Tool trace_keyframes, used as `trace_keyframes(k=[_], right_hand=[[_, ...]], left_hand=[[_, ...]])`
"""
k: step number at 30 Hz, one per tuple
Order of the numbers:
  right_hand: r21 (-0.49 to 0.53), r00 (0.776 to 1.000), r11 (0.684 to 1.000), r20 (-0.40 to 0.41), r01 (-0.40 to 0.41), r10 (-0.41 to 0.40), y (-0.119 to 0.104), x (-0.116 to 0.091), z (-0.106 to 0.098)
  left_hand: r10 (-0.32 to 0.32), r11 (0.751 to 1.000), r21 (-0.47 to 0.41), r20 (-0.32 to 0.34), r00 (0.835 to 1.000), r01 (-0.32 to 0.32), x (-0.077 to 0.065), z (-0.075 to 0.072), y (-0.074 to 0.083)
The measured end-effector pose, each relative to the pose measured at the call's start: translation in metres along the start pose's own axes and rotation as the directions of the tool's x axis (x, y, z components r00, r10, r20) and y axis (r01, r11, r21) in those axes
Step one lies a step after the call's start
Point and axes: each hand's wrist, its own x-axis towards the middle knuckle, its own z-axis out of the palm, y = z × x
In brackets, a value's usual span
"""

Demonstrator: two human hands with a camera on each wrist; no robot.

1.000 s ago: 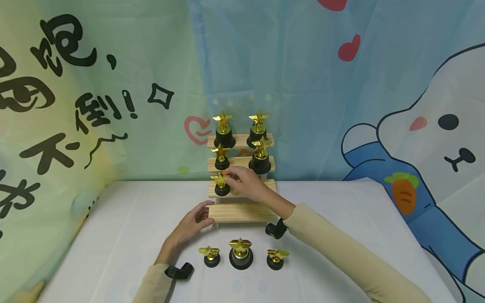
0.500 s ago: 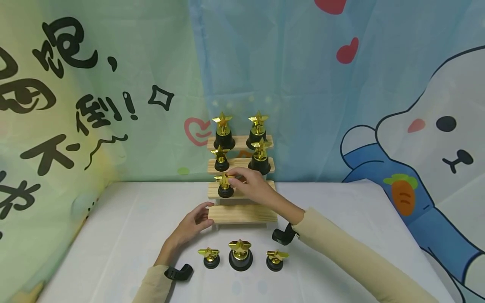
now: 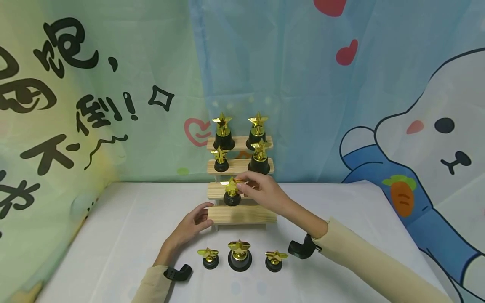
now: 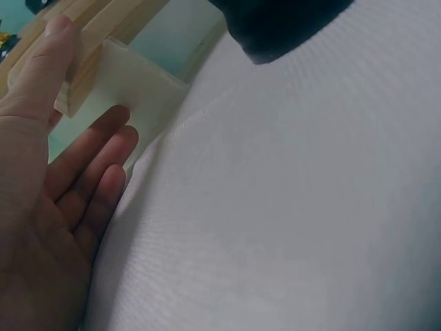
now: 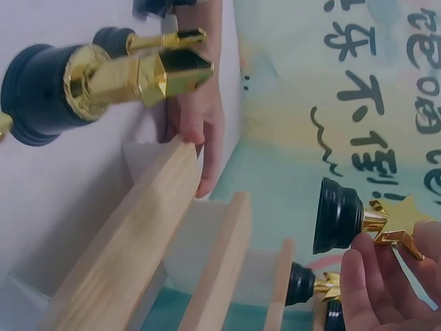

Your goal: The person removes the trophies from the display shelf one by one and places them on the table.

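Aloft, right fingers [image 5: 358, 286] round trophy [image 3: 232, 198]

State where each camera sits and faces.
Head: worn on head, facing forward and down at the rack; left hand, right hand, sleeves show.
Left wrist: on that wrist, facing the rack's end; left hand shows.
Right wrist: on that wrist, facing rack and held trophy; both hands show.
Head and right wrist share the held trophy.

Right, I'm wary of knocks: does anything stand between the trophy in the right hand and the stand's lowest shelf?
Nothing visible does. The right hand holds the trophy aloft; the left hand grips the left end of the lowest shelf.
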Motion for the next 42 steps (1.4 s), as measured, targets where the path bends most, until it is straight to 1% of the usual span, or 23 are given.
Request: trace_keyframes(k=[2,5,11,17,20,23,27,33,39,42], right_hand=[[0.000,1.000,1.000,-0.001,-0.002,0.002,-0.003,-0.007,-0.002],[0.008,1.000,1.000,-0.005,0.000,0.000,-0.007,-0.017,-0.004],[0.037,1.000,0.999,-0.015,0.026,-0.025,-0.009,-0.039,-0.005],[0.065,0.999,0.997,-0.023,0.044,-0.043,-0.012,-0.062,-0.008],[0.070,0.999,0.996,-0.021,0.048,-0.047,-0.016,-0.070,-0.009],[0.061,0.998,0.997,-0.018,0.056,-0.055,-0.020,-0.077,-0.010],[0.041,0.998,0.997,-0.012,0.063,-0.063,-0.024,-0.083,-0.009],[0.049,0.998,0.997,0.001,0.060,-0.060,-0.028,-0.091,-0.010],[0.051,0.998,0.997,-0.007,0.061,-0.061,-0.027,-0.098,-0.012],[0.061,0.999,0.997,-0.007,0.048,-0.048,-0.026,-0.102,-0.013]], left_hand=[[-0.002,1.000,0.002,-0.005,1.000,0.002,0.002,0.000,-0.006],[0.003,1.000,-0.004,-0.006,1.000,-0.003,0.003,0.000,-0.009],[0.008,1.000,-0.020,0.000,1.000,-0.008,0.003,-0.001,-0.010],[0.024,1.000,-0.006,0.003,1.000,-0.024,0.003,-0.001,-0.012],[0.020,1.000,-0.002,0.001,1.000,-0.020,0.003,0.000,-0.012],[0.001,1.000,-0.003,-0.007,1.000,-0.001,0.003,0.000,-0.012],[-0.003,1.000,-0.007,-0.011,1.000,0.003,0.004,0.001,-0.010],[0.009,1.000,-0.009,0.001,1.000,-0.009,0.005,0.001,-0.011],[0.043,0.999,-0.007,0.005,0.999,-0.043,0.005,-0.001,-0.013],[0.052,0.999,-0.011,0.009,0.999,-0.052,0.004,0.000,-0.014]])
